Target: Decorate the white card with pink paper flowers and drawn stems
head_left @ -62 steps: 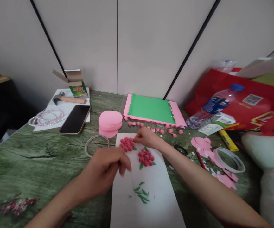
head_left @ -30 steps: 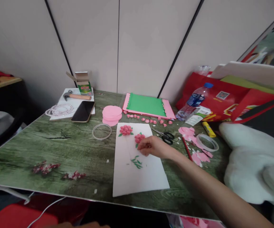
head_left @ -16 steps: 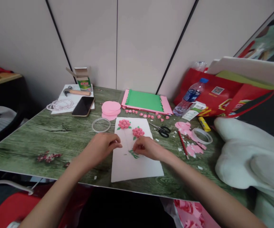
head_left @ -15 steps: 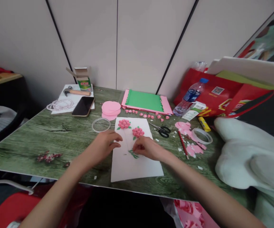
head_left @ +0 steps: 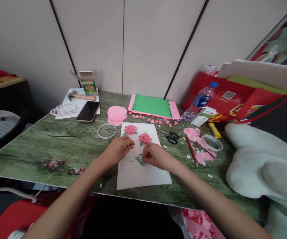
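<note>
A white sheet of paper (head_left: 143,177) lies on the table, bearing two pink bobbled flowers, the left flower (head_left: 130,129) and the right flower (head_left: 145,138), each with small green leaves. Lower down are a thin drawn stem and a sprig of green leaves (head_left: 140,161). My left hand (head_left: 118,150) hovers at the sheet's left side below the left flower, fingers curved and slightly apart from the thumb, nothing visible in them. Just under the right flower and beside the sprig, my right hand (head_left: 155,156) has its fingertips pinched together; whatever they hold is hidden.
Behind the sheet lie small pink pieces (head_left: 155,121) and a green sheet (head_left: 152,105). To the right are black scissors (head_left: 172,137), a red pencil (head_left: 192,151), tape (head_left: 211,142) and a glue stick (head_left: 214,130). Left are tape (head_left: 106,131), pink circles (head_left: 117,114), a phone (head_left: 88,111) and a hammer (head_left: 82,96).
My left hand has moved right, farther over the sheet, and its fingers have come closer together. My right hand has shifted slightly right, still pinched, showing more of the green sprig.
</note>
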